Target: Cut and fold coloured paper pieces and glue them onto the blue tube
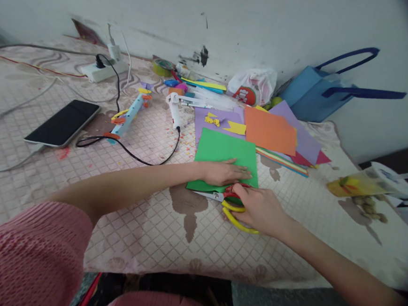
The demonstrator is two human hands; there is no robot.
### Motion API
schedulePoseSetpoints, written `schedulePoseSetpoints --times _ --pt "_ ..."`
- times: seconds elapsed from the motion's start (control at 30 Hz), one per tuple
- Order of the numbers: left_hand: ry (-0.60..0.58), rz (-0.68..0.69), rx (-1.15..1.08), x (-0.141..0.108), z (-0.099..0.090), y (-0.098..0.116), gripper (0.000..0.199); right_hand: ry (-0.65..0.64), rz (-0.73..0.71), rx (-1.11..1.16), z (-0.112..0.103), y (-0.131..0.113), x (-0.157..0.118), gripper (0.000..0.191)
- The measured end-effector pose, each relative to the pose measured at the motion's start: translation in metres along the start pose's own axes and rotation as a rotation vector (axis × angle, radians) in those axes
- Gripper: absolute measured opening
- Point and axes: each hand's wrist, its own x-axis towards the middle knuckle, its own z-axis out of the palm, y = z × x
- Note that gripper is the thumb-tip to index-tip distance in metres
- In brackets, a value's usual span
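A green sheet of paper (221, 149) lies on the patterned tablecloth in front of me. Across its lower part my left hand (225, 173) rests flat, fingers stretched to the right. My right hand (259, 209) grips scissors (241, 217) with red and yellow handles at the sheet's near edge. The scissor blades point left along that edge, partly hidden by the paper. Behind the green sheet are purple paper (201, 120) with yellow paper pieces (234, 127) on it, and an orange sheet (271, 130).
Left of the paper lie a white glue gun (174, 110) with a black cord, a light-blue decorated strip (129, 116) and a phone (65, 123). A power strip (104, 69) stands behind. On the right are a plastic cup with a yellow drink (353, 183) and a blue bag (307, 93).
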Motion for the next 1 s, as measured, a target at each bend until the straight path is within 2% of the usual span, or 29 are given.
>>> schedulePoseSetpoints --times 0.27,0.37,0.47,0.57,0.67,0.77,0.87,0.93,1.0 --pt "0.006 -0.002 -0.052 0.0 -0.004 0.003 0.05 0.006 -0.065 0.075 -0.004 -0.009 0.004 0.023" --pt "0.032 -0.02 -0.084 0.001 -0.004 0.002 0.049 0.014 -0.08 0.105 -0.004 -0.005 -0.007 0.022" --pt "0.109 -0.083 -0.17 0.0 -0.006 0.0 0.048 0.072 0.012 0.204 -0.002 0.007 -0.028 0.023" --pt "0.201 -0.192 -0.26 -0.001 -0.011 -0.002 0.047 0.157 0.271 0.294 0.003 0.033 -0.05 0.036" --pt "0.281 -0.239 -0.291 -0.002 -0.016 -0.003 0.046 0.249 0.551 0.245 0.014 0.073 -0.06 0.034" --pt "0.339 -0.266 -0.233 -0.003 -0.021 0.004 0.047 0.215 0.73 0.17 0.026 0.12 -0.058 0.04" --pt "0.329 -0.333 -0.112 -0.008 -0.023 0.02 0.05 0.147 0.812 0.093 0.039 0.161 -0.05 0.046" --pt "0.259 -0.373 -0.02 -0.014 -0.022 0.034 0.05 0.155 0.773 0.075 0.045 0.179 -0.045 0.046" --pt "0.182 -0.424 0.065 -0.019 -0.019 0.046 0.06 0.177 0.761 0.048 0.048 0.19 -0.041 0.045"
